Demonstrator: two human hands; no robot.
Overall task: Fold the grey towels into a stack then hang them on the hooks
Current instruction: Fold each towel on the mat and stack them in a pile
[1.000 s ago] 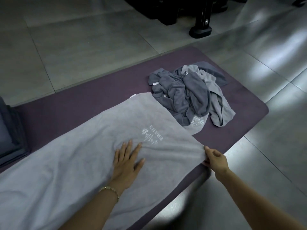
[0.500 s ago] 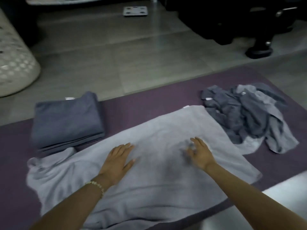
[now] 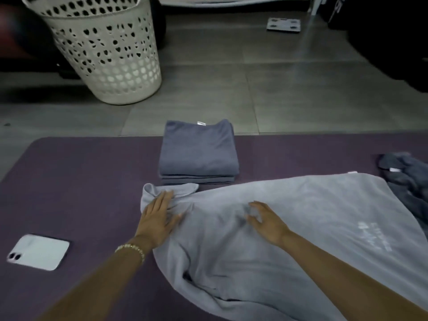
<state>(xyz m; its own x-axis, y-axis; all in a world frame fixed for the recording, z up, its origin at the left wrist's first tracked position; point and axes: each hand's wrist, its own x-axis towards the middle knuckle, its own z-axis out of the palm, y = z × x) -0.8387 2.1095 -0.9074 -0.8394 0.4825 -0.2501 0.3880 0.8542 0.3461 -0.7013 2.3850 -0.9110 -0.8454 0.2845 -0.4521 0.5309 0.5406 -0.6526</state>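
A phone (image 3: 38, 252) lay far left on the purple mat (image 3: 81, 181). We had our left hand (image 3: 159, 216) flat, fingers straight, pressing the light grey towel's (image 3: 312, 216) bunched end, just in front of the folded stack (image 3: 199, 154). Our right hand (image 3: 266, 224) rested on it too, fingers loose, gripping nothing. Crumpled towels (image 3: 407, 179) sat far right.

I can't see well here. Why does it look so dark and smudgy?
Head view: the room is dim; the right hand and the phone are smeared by motion blur; the basket leans from wide-angle bending; a pale sheen streaks the floor.
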